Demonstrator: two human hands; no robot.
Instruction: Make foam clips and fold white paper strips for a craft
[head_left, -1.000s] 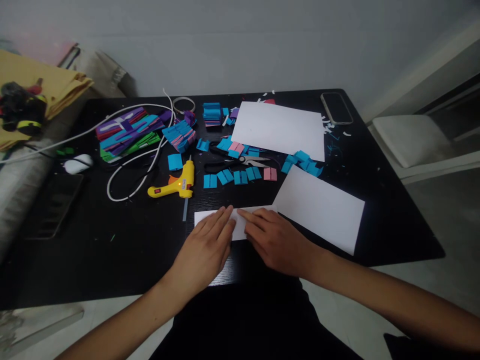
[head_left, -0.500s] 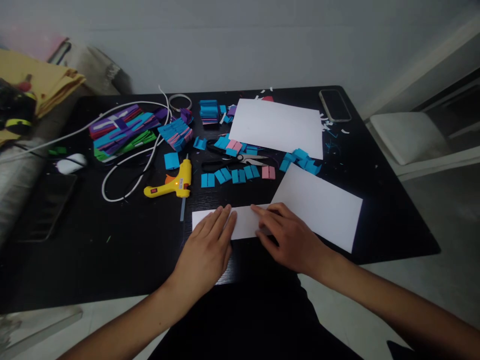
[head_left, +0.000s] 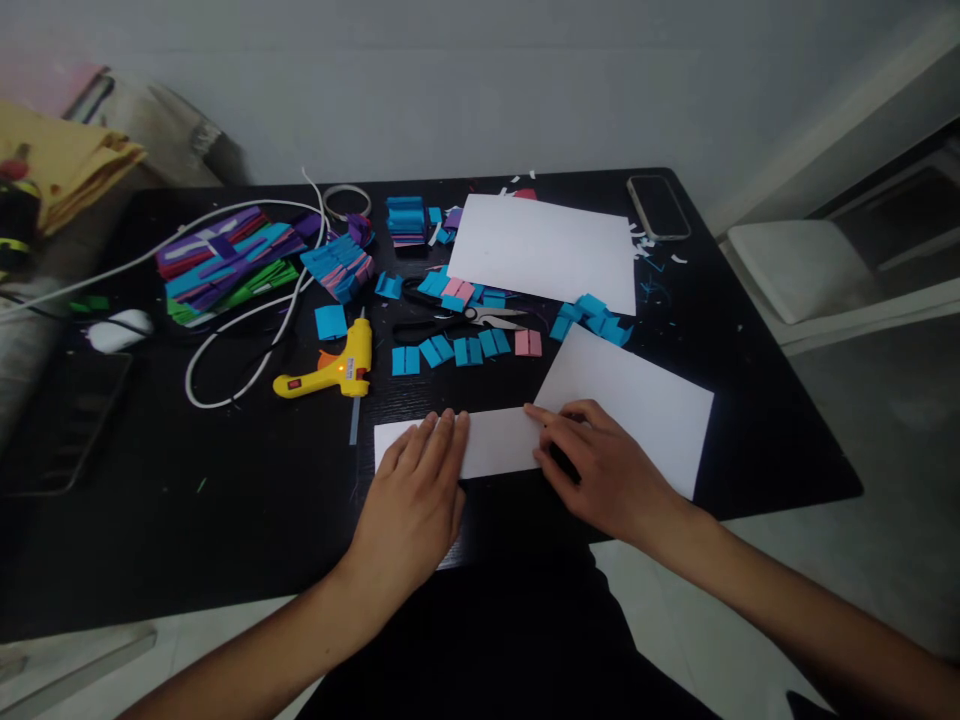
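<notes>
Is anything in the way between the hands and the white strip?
No, nothing that I can see. The left hand rests right on the strip, and the right hand touches its right end. The glue gun and scissors lie beyond it, not in between.

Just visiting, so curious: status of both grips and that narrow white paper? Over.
Left grip flat on narrow white paper. Right grip touching its right end. Larger white sheet beside that end.
</notes>
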